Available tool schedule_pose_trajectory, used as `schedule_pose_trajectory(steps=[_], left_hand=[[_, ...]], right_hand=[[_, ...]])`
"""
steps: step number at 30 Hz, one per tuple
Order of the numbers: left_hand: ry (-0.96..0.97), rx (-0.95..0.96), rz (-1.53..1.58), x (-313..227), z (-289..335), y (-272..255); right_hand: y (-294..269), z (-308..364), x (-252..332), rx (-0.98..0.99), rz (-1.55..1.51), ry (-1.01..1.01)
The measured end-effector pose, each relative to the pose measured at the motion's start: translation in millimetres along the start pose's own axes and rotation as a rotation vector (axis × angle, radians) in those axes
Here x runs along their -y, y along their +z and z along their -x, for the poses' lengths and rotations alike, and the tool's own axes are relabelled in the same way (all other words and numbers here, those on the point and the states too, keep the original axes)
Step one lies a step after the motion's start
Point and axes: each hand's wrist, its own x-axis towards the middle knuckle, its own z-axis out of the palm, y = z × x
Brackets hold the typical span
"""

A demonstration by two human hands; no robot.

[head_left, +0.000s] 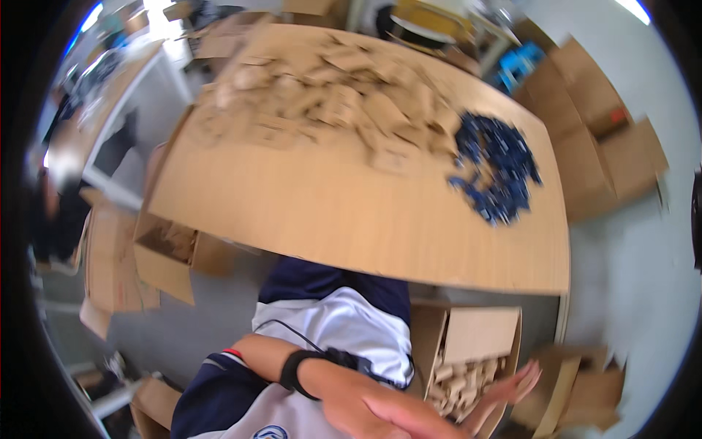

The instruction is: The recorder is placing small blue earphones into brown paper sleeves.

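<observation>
My left arm, with a black wristband, crosses my body. My left hand (365,411) is low in the head view, near my right forearm; its fingers run off the lower edge or blur, so I cannot make out their shape. My right hand (518,383) is held out at the right, fingers stretched, with nothing visible in it. It is beside an open cardboard box (479,335) holding many small brown cardboard pieces (461,382). Ahead on the table are a heap of flat brown cardboard pieces (340,106) and a pile of small dark blue items (497,168), blurred.
A light wooden table (351,205) spans the space in front of me. Open cartons (164,252) stand at its left, one with brown pieces inside. Large cartons (585,132) lean by the right wall, and another open carton (578,391) sits at lower right.
</observation>
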Motion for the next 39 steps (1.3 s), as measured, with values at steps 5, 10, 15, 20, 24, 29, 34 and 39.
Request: schedule_pose_trajectory(steps=[5, 10, 15, 20, 24, 29, 34, 39], left_hand=[[0.059, 0.222, -0.175, -27.7, -11.6, -2.9], [0.184, 0.107, -0.088, -54.8, -17.1, 16.0], [0.254, -0.013, 0.016, -42.3, -24.3, 29.3], [0.327, -0.113, 0.155, -65.7, -26.2, 57.3], [0.46, -0.256, 0.326, -57.5, -29.2, 72.7], [0.608, -0.455, 0.718, -64.8, -42.3, 65.4], [0.756, -0.739, 1.255, -60.3, -48.4, 38.8], [0.893, -0.527, 1.266, -97.7, -63.8, 28.2]], right_hand=[[22.5, 115.3, -48.8, 0.353, 0.035, 0.005], [-0.3, -0.5, 41.7, 0.087, -0.105, -0.07], [-8.5, -102.8, 112.8, -0.234, -0.371, -0.311], [-28.3, -119.7, 167.4, -0.32, -0.635, -0.449], [-20.6, -98.9, 194.8, -0.218, -0.85, -0.477], [0.1, -109.9, 247.1, -0.04, -0.912, -0.581], [27.5, -117.0, 266.5, 0.557, -0.86, -0.464], [27.4, -123.6, 282.0, 0.603, -0.786, -0.475]])
